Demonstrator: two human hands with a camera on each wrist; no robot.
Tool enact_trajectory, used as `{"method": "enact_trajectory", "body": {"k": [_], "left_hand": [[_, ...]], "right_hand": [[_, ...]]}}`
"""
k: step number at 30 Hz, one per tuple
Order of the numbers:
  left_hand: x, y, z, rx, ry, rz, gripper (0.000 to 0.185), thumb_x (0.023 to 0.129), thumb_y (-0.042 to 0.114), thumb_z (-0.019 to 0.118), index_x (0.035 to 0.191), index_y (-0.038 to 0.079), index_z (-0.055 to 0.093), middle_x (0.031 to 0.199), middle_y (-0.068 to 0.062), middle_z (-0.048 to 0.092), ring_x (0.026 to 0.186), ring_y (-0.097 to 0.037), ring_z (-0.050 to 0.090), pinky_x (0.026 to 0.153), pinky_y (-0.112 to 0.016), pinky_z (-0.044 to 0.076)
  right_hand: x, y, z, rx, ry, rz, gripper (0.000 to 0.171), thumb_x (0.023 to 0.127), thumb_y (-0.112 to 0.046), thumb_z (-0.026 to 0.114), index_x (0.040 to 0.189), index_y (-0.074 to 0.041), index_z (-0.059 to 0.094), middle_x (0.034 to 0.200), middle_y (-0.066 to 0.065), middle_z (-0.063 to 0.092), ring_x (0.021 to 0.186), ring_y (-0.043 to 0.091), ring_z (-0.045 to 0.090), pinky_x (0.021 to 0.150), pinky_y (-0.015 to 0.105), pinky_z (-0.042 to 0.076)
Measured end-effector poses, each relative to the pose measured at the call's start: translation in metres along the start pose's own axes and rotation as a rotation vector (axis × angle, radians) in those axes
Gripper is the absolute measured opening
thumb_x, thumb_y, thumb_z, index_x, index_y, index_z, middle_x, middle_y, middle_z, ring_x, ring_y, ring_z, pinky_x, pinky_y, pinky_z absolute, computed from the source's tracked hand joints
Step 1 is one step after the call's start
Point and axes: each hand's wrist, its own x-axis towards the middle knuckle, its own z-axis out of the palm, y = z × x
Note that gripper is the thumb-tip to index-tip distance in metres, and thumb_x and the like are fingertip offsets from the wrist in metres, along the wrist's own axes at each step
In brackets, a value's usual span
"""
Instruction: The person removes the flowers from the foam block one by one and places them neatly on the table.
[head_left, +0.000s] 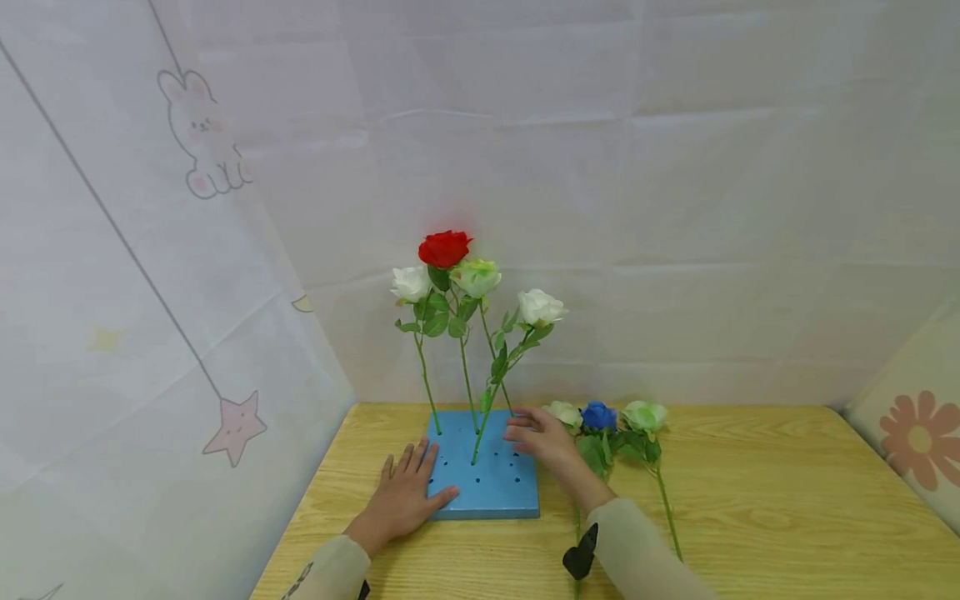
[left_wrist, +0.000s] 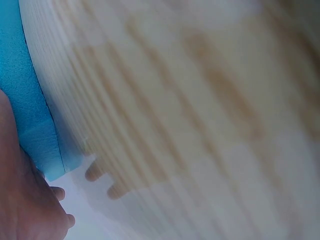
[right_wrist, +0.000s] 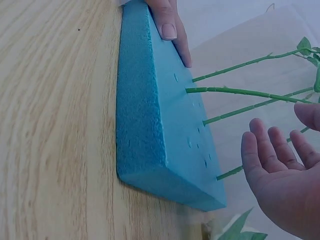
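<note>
1. The blue foam block [head_left: 487,479], on the worktop [head_left: 750,492], is pressed at its left edge by the flat left hand [head_left: 401,496].
2. The right hand [head_left: 540,437] is held released (fingers relaxed, nothing grasped) over the block's right side, near the stems [right_wrist: 240,92].

wooden table [head_left: 787,492], white printed curtain walls [head_left: 675,167]

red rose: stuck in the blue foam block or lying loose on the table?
Stuck in. The red artificial rose stands upright, its green stem running down into the blue foam block on the wooden table among three pale roses.
</note>
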Motion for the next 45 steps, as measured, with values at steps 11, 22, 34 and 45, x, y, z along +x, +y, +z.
{"method": "enact_trajectory", "body": {"k": [11,22,34,45], "left_hand": [[0.0,0.0,-0.001,-0.015,0.005,0.014,0.094,0.097,0.074,0.041,0.163,0.01,0.021,0.169,-0.015,0.015,0.152,-0.045,0.018,0.116,-0.071,0.008],[-0.001,0.001,-0.001,-0.017,0.021,0.024,0.094,0.097,0.073,0.042,0.163,0.009,0.023,0.168,-0.016,0.017,0.152,-0.046,0.019,0.115,-0.071,0.009],[-0.002,0.001,0.001,-0.022,0.034,0.035,0.094,0.097,0.073,0.041,0.162,0.008,0.023,0.168,-0.018,0.018,0.151,-0.047,0.019,0.115,-0.072,0.009],[-0.001,0.002,0.0,0.008,0.011,0.005,0.092,0.097,0.073,0.041,0.163,0.01,0.023,0.169,-0.014,0.016,0.153,-0.043,0.018,0.116,-0.07,0.01]], "right_hand": [[0.01,0.008,0.013,0.019,-0.011,-0.019,0.067,0.095,-0.026,0.074,0.15,-0.002,0.045,0.141,0.027,0.054,0.114,0.03,0.067,0.102,0.052,0.05],[0.016,0.012,0.026,0.086,-0.031,-0.015,0.056,0.099,-0.015,0.068,0.149,-0.003,0.048,0.14,0.025,0.055,0.125,0.041,0.059,0.105,0.055,0.047],[0.02,0.016,0.035,0.085,-0.009,0.037,0.057,0.099,-0.012,0.066,0.151,-0.002,0.044,0.138,0.022,0.056,0.121,0.034,0.061,0.102,0.05,0.05],[0.027,0.025,0.038,0.109,-0.074,0.004,0.061,0.101,-0.01,0.063,0.155,0.002,0.035,0.14,0.026,0.056,0.123,0.032,0.063,0.106,0.05,0.047]]}}
